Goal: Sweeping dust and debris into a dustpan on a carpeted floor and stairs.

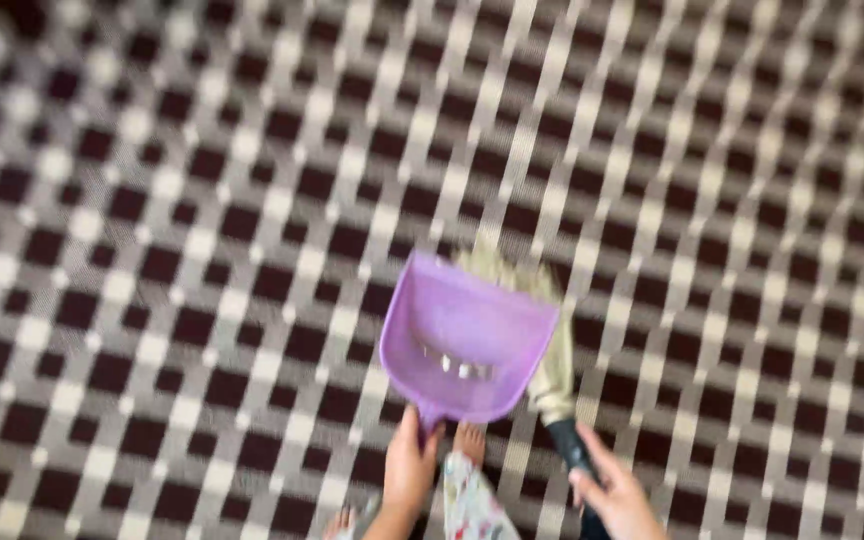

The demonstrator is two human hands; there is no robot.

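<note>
Checked floor [192, 200] seen from above

The floor fills the whole view, patterned in dark maroon squares crossed by cream and grey bands; a purple dustpan [464, 340] sits low over it, contact unclear through blur; a pale broom head [542, 330] lies just right of the dustpan; bare toes [469, 440] stand just below the dustpan.

Your head view is heavily motion-blurred: the dark brown and cream checked carpet [152, 200] smears into soft streaks everywhere, worst toward the top and the corners. Lighting is even and fairly bright, diffuse, with no clear source direction and no hard shadows. You get small specular glints inside the purple plastic dustpan [464, 340]. The straw-coloured broom head [542, 330] behind it is soft, with its bristles unresolved. Both your hands at the bottom edge are blurred too.
</note>
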